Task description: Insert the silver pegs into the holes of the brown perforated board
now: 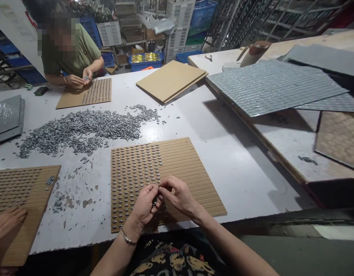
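A brown grooved board [191, 172] lies on the white table [237, 153] in front of me; its left half is filled with rows of small grey metal pieces. My left hand [146, 205] and my right hand [178, 195] meet over the board's near edge. The left hand is curled around a few small grey metal pieces [154, 201]. The right hand's fingertips pinch together right beside them; what they hold is hidden. A bracelet sits on my left wrist.
A large heap of loose metal pieces [84, 130] spreads behind the board. Another person's hand [7, 226] rests on a second board [18, 191] at the left. A person across the table [70, 53] works on a third board [87, 94]. Stacked plain boards [171, 80] and grey panels [274, 88] lie to the right.
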A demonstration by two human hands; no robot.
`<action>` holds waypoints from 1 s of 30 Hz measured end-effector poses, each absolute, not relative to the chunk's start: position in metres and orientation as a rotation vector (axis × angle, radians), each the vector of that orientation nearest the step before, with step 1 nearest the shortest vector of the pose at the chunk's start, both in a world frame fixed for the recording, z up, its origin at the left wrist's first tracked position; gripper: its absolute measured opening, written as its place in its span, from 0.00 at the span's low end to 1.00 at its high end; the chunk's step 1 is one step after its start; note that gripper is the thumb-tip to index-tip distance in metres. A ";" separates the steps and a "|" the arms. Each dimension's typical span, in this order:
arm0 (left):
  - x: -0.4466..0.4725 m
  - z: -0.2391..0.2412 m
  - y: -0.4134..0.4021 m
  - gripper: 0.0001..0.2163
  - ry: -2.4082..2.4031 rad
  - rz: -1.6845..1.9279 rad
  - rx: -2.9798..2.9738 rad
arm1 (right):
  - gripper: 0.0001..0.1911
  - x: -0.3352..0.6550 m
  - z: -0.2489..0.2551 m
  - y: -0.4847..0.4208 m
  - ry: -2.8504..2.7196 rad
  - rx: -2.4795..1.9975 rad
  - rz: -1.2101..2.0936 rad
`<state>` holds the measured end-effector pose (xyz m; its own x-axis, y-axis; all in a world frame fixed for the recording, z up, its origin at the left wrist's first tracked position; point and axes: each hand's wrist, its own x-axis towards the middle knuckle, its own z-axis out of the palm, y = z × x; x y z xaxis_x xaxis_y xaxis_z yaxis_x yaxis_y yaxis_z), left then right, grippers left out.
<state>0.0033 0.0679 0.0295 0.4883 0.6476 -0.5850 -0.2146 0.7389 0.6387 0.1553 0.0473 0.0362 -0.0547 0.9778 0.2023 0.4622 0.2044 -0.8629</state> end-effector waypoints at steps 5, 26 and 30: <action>0.002 0.034 0.067 0.15 0.854 0.594 0.420 | 0.08 0.163 0.026 0.052 -1.399 -1.470 0.862; -0.005 0.025 0.077 0.17 0.983 0.751 0.468 | 0.06 0.179 -0.014 0.118 -1.669 -1.757 0.572; -0.005 0.026 0.079 0.18 0.954 0.769 0.428 | 0.05 0.179 -0.010 0.120 -1.602 -1.844 0.608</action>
